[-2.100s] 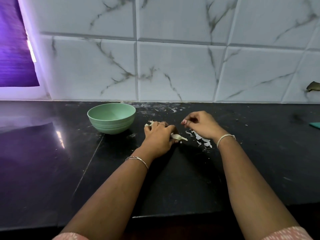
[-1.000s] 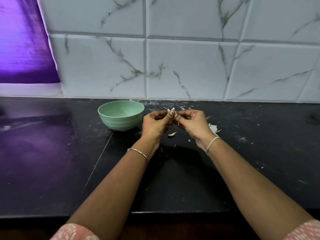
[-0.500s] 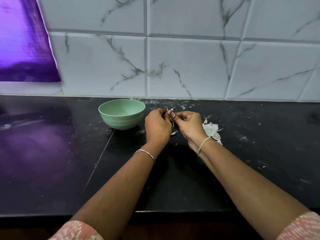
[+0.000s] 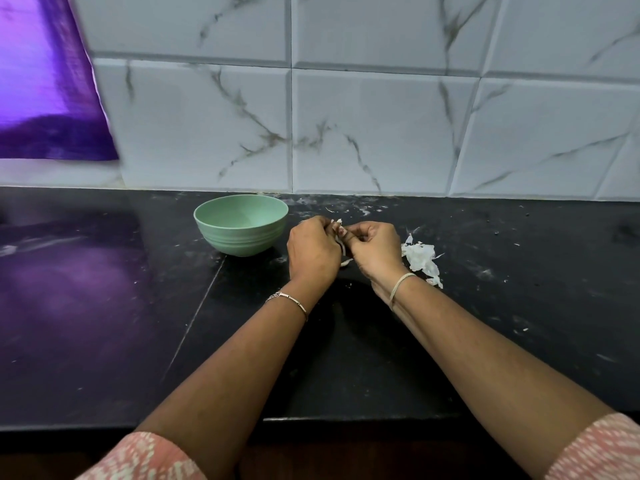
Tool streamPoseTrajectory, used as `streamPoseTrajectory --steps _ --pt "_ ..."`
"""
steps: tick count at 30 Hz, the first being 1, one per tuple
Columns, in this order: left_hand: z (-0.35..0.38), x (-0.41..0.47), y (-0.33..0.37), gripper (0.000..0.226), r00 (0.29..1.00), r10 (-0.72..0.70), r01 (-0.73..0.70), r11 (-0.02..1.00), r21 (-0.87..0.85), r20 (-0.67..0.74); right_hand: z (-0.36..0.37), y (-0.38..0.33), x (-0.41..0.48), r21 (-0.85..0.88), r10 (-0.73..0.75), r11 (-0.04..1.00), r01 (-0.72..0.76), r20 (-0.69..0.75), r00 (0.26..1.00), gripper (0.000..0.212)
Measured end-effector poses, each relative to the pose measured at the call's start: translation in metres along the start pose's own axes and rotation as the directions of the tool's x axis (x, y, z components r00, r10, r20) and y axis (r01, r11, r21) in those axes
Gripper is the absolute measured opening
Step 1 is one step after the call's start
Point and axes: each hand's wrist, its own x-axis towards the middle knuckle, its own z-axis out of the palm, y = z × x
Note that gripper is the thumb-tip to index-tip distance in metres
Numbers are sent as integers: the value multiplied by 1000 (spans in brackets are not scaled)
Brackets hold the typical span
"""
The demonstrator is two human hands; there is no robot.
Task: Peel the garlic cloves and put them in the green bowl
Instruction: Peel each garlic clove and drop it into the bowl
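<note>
left hand (image 4: 313, 251): fingers curled, pinching small white papery-skinned garlic clove (image 4: 338, 222) | right hand (image 4: 375, 249): fingertips curled onto same clove, meeting the left's | round pale-green plastic bowl (image 4: 239, 239): just left of left fingers, not touching | torn white garlic skins (image 4: 420, 259): just right of right fingers on black stone counter (image 4: 346, 358)

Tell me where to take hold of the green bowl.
Probably pinch the green bowl at its right rim, coming from above, beside the left hand. It stands upright with its mouth open, and its rounded wall tapers downward.
</note>
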Motion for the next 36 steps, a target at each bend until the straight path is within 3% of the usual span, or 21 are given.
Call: streamPoseTrajectory --steps 4,8,12,20,31,33,36 --pt "-2 5 -4 23 999 -4 6 999 -44 42 -2 3 1 7 6 1000 -6 20 1000 18" --pt "-2 16 -14 20 990 -3 26 987 -156 143 -9 3 0 155 57 985 -78 136 989 10" --pt "-1 23 -23 14 936 -114 265 850 -456 333 -18 -4 -4 263 85 951 -162 282 956 9" --pt "-9 24 -26 10 882 -144 420 673 -608 449 -24 -8 -2 252 57 957 -143 321 945 11" --pt "-3 24 -28 17 935 -74 242 850 -469 347 -20 -5 -1 196 60 973 -121 290 955 13" --pt "-2 25 -29 18 935 -79 233 872 -431 345 -20 -2 2 95 21 994 -51 292 956 8" --pt "-2 27 -30 18 940 -100 234 885 -403 326 -24 0 8 -252 -126 949 192 254 959 11"
